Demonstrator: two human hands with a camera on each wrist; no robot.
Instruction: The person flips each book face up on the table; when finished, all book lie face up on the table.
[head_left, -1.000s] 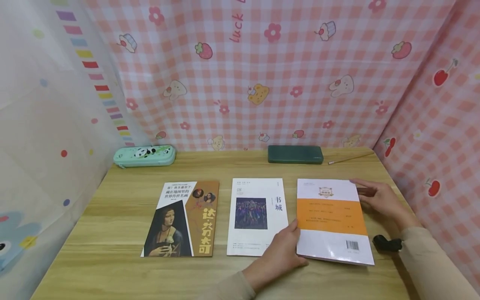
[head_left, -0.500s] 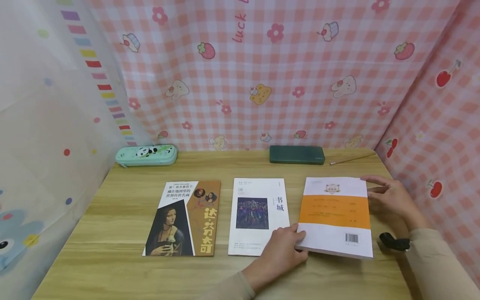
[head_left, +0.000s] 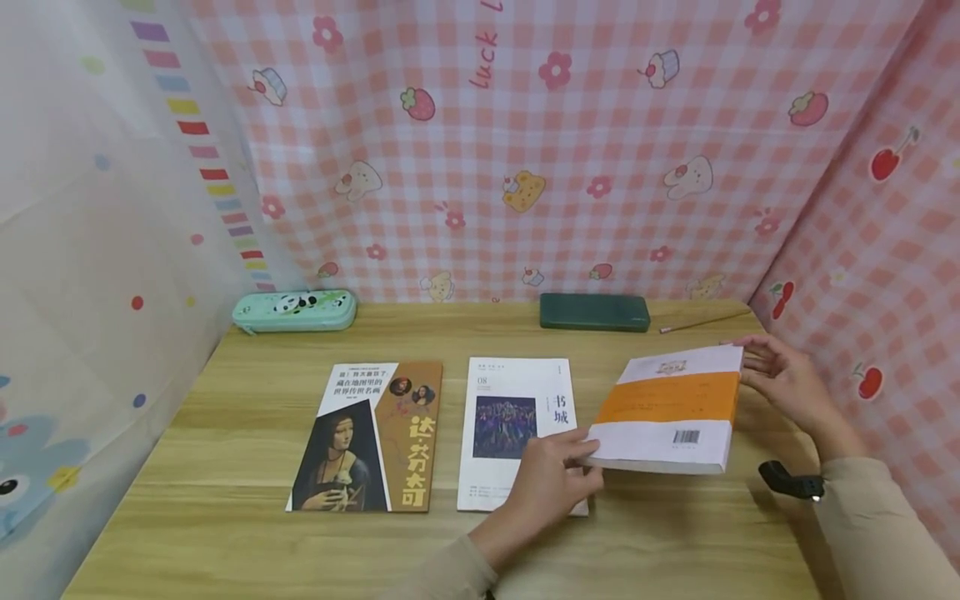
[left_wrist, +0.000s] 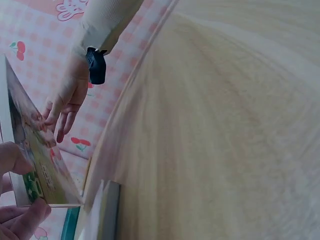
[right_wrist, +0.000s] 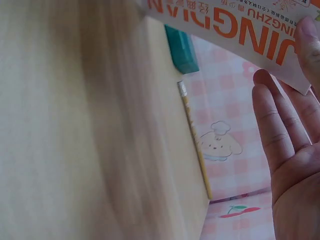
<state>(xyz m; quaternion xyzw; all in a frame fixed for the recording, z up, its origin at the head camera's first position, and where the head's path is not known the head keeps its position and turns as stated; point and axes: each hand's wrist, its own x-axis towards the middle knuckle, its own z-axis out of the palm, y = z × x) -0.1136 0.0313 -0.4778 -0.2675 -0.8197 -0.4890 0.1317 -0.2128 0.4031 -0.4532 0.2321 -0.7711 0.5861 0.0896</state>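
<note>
A paperback book (head_left: 663,408) with a white and orange back cover is raised off the wooden table and tilted, its barcode toward me. My left hand (head_left: 547,479) pinches its near left corner between thumb and fingers, as the left wrist view shows too. At the far right corner my right hand (head_left: 783,387) grips the edge. From below, the right wrist view shows large orange lettering on the book's front cover (right_wrist: 240,30), the thumb lying against it. Under my left hand lies a white magazine (head_left: 517,379), partly covered.
Left of the magazine lies a brown book (head_left: 408,400) with a portrait. Along the back stand a mint panda pencil case (head_left: 295,312) and a dark green case (head_left: 594,312). A pencil (head_left: 705,322) lies beside the green one. Patterned cloth (head_left: 480,167) hangs behind the table.
The book has come up off the table and tilted, its right side higher and its near edge now showing. Both hands have moved with it, the left slightly up and leftward.
</note>
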